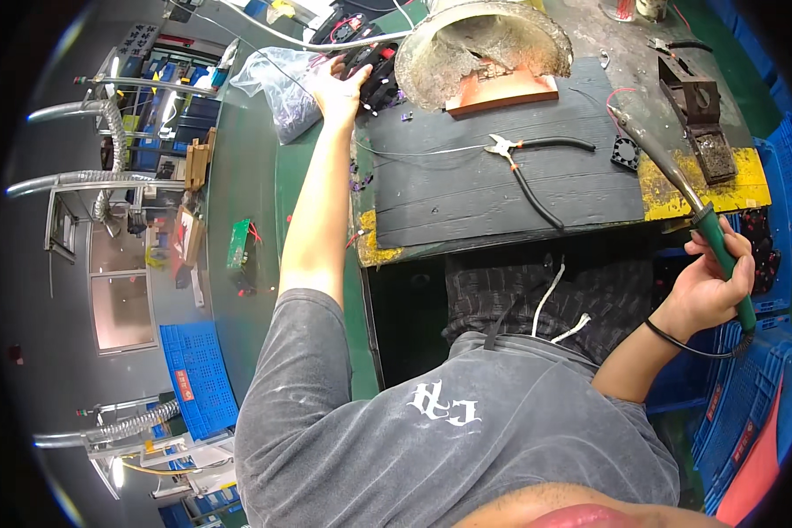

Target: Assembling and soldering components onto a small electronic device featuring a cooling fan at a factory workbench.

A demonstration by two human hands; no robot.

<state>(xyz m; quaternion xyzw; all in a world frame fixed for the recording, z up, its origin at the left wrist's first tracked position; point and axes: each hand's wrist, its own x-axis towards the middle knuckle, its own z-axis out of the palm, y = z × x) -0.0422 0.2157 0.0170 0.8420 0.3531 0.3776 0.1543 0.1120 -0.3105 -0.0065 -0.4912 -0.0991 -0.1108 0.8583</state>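
Note:
My right hand [711, 283] grips the green handle of a soldering iron [718, 242]. The iron's metal shaft points up and left, its tip above the board near a small black fan [626, 153] with a red wire. At the far left of the bench, my left hand [337, 90] reaches out with thumb and fingers apart. It is beside a heap of black fans [380, 85], and no held thing shows in it. A clear plastic bag [292, 104] lies just left of that hand. Side cutters [512, 155] with black handles rest spread on the black board [449, 198], beside a thin solder wire.
A crusty fume hood [480, 53] hangs over an orange-brown block [506, 93] at the back. On the right stands a metal iron holder [702, 114]; pliers [682, 44] lie beyond it. A green circuit board [238, 244] sits on the left table. Blue crates [757, 387] stand right.

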